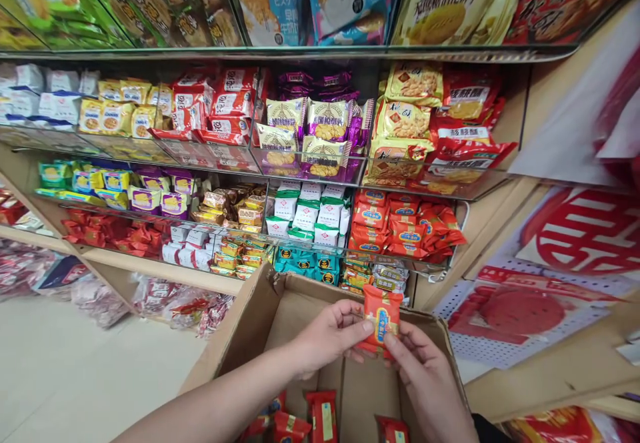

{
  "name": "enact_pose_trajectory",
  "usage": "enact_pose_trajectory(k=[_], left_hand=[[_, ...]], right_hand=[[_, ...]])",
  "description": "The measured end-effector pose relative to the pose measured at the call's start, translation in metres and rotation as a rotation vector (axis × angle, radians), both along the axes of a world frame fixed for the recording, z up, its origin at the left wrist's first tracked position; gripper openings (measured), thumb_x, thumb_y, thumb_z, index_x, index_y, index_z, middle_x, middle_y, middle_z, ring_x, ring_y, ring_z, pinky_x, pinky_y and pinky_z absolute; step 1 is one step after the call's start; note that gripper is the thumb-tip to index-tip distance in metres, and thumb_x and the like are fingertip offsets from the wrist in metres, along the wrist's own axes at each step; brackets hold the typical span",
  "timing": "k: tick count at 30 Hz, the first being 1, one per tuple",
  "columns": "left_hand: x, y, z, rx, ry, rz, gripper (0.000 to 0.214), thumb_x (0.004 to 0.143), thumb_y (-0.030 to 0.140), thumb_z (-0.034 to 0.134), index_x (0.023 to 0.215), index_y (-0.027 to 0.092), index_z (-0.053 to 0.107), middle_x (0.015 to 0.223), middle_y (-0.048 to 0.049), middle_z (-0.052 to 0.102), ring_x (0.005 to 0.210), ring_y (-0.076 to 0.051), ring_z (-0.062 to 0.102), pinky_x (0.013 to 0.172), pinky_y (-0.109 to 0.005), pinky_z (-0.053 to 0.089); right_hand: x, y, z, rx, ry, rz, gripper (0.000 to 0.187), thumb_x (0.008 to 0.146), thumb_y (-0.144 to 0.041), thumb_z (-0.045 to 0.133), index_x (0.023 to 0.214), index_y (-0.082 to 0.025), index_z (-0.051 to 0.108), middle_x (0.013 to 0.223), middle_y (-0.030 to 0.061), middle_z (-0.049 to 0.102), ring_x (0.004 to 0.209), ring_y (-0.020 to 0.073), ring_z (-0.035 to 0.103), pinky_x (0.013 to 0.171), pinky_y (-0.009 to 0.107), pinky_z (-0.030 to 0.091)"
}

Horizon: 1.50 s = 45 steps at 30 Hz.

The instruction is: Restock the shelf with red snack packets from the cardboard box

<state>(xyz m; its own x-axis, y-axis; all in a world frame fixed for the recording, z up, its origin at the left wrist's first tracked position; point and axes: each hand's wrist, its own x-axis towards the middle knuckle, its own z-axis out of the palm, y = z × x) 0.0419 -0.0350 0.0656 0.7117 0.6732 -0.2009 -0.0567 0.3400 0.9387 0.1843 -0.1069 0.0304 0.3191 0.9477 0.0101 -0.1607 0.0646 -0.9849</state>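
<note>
Over an open cardboard box [280, 306], both my hands grip one small red snack packet [382, 319] with a blue oval label. My left hand [327, 336] pinches its left side, thumb in front and fingers behind. On the lower right edge, my right hand [425, 366] presses its thumb, with the fingers behind. The packet is upright, label towards me. Inside the box below lie several red packets [323, 416], partly cut off by the frame's lower edge. Just beyond the box, a shelf compartment holds stacked red packets [370, 219] with the same blue oval label.
Shelves behind clear fronts carry biscuit packs, among them white and green packets [307, 216] and yellow packs [405, 119]. Bagged goods [165, 299] fill the low shelf at left, above the tiled floor [100, 376]. Red decorations [530, 309] hang on a pegboard at right.
</note>
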Motion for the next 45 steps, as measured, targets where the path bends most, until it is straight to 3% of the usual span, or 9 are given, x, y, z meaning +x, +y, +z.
enact_pose_trajectory(k=[8, 17, 19, 22, 25, 28, 31, 35, 45], left_hand=[[-0.001, 0.007, 0.004, 0.475, 0.162, 0.013, 0.031, 0.069, 0.037, 0.063, 0.091, 0.014, 0.060, 0.076, -0.0007, 0.062, 0.065, -0.011, 0.053, 0.060, -0.022, 0.040], [0.029, 0.000, 0.010, 0.114, -0.060, 0.168, 0.041, 0.066, 0.045, 0.065, 0.087, 0.016, 0.045, 0.076, -0.0008, 0.059, 0.059, -0.010, 0.056, 0.056, -0.023, 0.045], [0.026, 0.003, 0.006, 0.267, 0.013, 0.183, 0.036, 0.072, 0.042, 0.058, 0.093, 0.017, 0.042, 0.085, -0.0035, 0.059, 0.065, -0.012, 0.058, 0.056, -0.025, 0.046], [0.018, 0.017, 0.002, 0.828, 0.178, 0.262, 0.026, 0.079, 0.032, 0.050, 0.101, 0.018, 0.045, 0.102, -0.0084, 0.056, 0.091, -0.018, 0.057, 0.075, -0.033, 0.047], [0.018, 0.037, 0.008, 1.453, 0.332, 0.232, 0.031, 0.081, 0.023, 0.045, 0.112, 0.018, 0.047, 0.126, -0.0123, 0.045, 0.121, -0.022, 0.036, 0.098, -0.041, 0.032], [0.033, 0.058, 0.021, 1.806, 0.539, 0.176, 0.047, 0.082, 0.027, 0.043, 0.127, 0.016, 0.037, 0.141, -0.0105, 0.028, 0.132, -0.026, 0.014, 0.105, -0.046, 0.020], [0.058, 0.078, 0.034, 1.960, 0.706, 0.176, 0.056, 0.084, 0.034, 0.040, 0.134, 0.014, 0.027, 0.145, -0.0077, 0.019, 0.133, -0.028, 0.005, 0.106, -0.049, 0.013], [0.084, 0.102, 0.042, 2.035, 0.813, 0.226, 0.059, 0.085, 0.043, 0.034, 0.134, 0.012, 0.028, 0.145, -0.0091, 0.018, 0.133, -0.030, 0.007, 0.104, -0.050, 0.013], [0.094, 0.110, 0.042, 2.024, 0.898, 0.267, 0.061, 0.085, 0.050, 0.028, 0.133, 0.013, 0.031, 0.141, -0.0092, 0.028, 0.131, -0.031, 0.011, 0.102, -0.054, 0.014]], right_hand=[[0.011, 0.001, 0.000, 0.105, -0.131, -0.027, 0.053, 0.070, -0.033, 0.065, 0.117, -0.022, 0.045, 0.113, 0.0096, 0.058, 0.102, 0.0206, 0.055, 0.082, 0.034, 0.048], [0.005, 0.011, 0.007, 0.159, 0.001, -0.237, 0.042, 0.064, -0.032, 0.070, 0.097, -0.022, 0.046, 0.091, 0.0047, 0.063, 0.080, 0.0161, 0.061, 0.070, 0.030, 0.051], [0.013, 0.014, 0.007, 0.168, -0.072, -0.266, 0.037, 0.066, -0.035, 0.068, 0.094, -0.020, 0.048, 0.091, 0.0060, 0.062, 0.080, 0.0169, 0.061, 0.069, 0.031, 0.051], [0.034, 0.020, 0.017, 0.209, -0.279, -0.364, 0.032, 0.069, -0.038, 0.064, 0.092, -0.019, 0.052, 0.088, 0.0064, 0.062, 0.078, 0.0174, 0.060, 0.069, 0.032, 0.050], [0.061, 0.036, 0.042, 0.305, -0.701, -0.545, 0.029, 0.074, -0.037, 0.058, 0.096, -0.018, 0.054, 0.089, 0.0074, 0.062, 0.078, 0.0185, 0.059, 0.072, 0.035, 0.048], [0.084, 0.066, 0.069, 0.499, -1.190, -0.683, 0.024, 0.080, -0.029, 0.051, 0.099, -0.016, 0.055, 0.095, 0.0103, 0.061, 0.089, 0.0210, 0.056, 0.081, 0.037, 0.044], [0.099, 0.101, 0.084, 0.628, -1.525, -0.677, 0.023, 0.085, -0.020, 0.042, 0.101, -0.012, 0.056, 0.101, 0.0128, 0.060, 0.096, 0.0214, 0.052, 0.085, 0.036, 0.041], [0.104, 0.135, 0.090, 0.578, -1.776, -0.627, 0.028, 0.088, -0.017, 0.033, 0.103, -0.012, 0.056, 0.108, 0.0140, 0.057, 0.097, 0.0224, 0.049, 0.081, 0.035, 0.039], [0.080, 0.142, 0.096, 0.305, -1.871, -0.751, 0.035, 0.086, -0.019, 0.032, 0.116, -0.013, 0.050, 0.106, 0.0159, 0.055, 0.096, 0.0309, 0.041, 0.070, 0.041, 0.030]])
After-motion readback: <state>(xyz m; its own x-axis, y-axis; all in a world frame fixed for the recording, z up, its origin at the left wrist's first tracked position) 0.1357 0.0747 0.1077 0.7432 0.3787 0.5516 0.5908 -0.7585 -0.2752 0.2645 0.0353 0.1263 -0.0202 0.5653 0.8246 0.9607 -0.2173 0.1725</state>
